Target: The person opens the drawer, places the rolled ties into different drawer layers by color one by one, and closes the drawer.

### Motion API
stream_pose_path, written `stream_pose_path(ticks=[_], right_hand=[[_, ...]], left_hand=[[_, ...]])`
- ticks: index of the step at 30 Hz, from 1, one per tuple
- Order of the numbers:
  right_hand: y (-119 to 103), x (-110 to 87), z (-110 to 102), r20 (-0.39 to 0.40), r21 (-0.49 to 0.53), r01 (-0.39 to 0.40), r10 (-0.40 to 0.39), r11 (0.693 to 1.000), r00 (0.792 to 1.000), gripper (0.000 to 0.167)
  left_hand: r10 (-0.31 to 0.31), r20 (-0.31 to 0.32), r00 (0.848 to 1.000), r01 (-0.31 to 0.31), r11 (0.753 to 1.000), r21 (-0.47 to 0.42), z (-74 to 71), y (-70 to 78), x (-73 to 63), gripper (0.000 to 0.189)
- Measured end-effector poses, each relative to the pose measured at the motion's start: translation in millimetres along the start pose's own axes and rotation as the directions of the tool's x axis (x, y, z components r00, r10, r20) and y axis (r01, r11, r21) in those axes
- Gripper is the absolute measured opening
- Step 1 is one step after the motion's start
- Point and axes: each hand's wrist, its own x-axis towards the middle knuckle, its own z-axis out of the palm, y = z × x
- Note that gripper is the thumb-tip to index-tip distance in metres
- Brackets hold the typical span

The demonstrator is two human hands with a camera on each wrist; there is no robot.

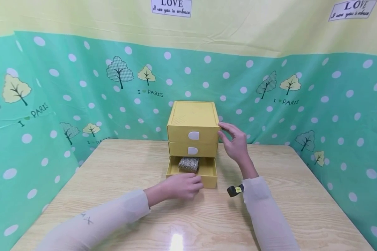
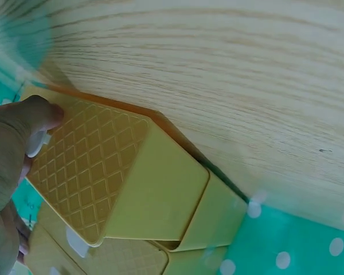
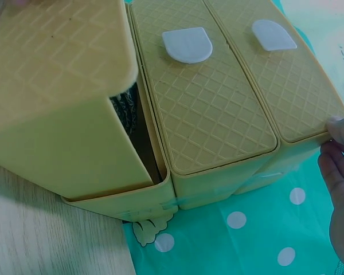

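Observation:
A yellow drawer unit (image 1: 193,115) stands on the table with its bottom drawer (image 1: 209,180) pulled out. In that drawer lies a grey speckled bundle (image 1: 189,164); its kind is unclear. My left hand (image 1: 183,186) is at the drawer's front and grips it around the white handle (image 2: 35,143), the thumb against the diamond-patterned face. My right hand (image 1: 236,141) touches the upper right front corner of the unit, thumb at the front edge and fingers along the side. In the right wrist view, only a dark patterned bit of the bundle (image 3: 125,112) shows through the gap.
Above the open drawer are a closed middle drawer (image 1: 176,149) and a closed top drawer (image 1: 179,134), each with a white tab handle. A green dotted curtain (image 1: 188,76) hangs behind the wooden table (image 1: 128,167). A black strap with a yellow label (image 1: 235,190) sits by the right cuff.

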Motion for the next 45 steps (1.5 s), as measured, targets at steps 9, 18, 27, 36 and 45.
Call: stream_pose_path(ticks=[9, 18, 27, 36, 45], right_hand=[[-5.4, 1.3, 1.8, -0.008, -0.027, -0.003, 0.003, 1.000, 1.000, 0.033], [-39.5, 4.1, -0.9, -0.002, -0.010, -0.017, 0.017, 1.000, 1.000, 0.031], [-39.0, 5.0, -0.4, -0.002, -0.009, -0.022, 0.022, 1.000, 1.000, 0.031], [-38.4, 3.9, -0.7, -0.008, 0.005, -0.009, 0.009, 1.000, 1.000, 0.031], [-39.6, 4.5, -0.9, 0.004, 0.010, -0.024, 0.024, 1.000, 1.000, 0.031]], left_hand=[[-0.003, 0.030, 1.000, 0.002, 1.000, 0.008, 8.1, -3.4, -0.8, 0.019], [-0.007, 0.022, 1.000, 0.007, 1.000, -0.008, 14.3, -6.7, -1.2, 0.022], [-0.013, 0.013, 1.000, 0.014, 1.000, -0.015, 19.5, -10.1, -1.6, 0.022], [-0.025, 0.006, 1.000, 0.025, 1.000, -0.016, 26.3, -11.0, -2.2, 0.022], [-0.020, 0.062, 0.998, 0.021, 1.000, -0.013, 30.2, -15.4, -2.4, 0.021]])
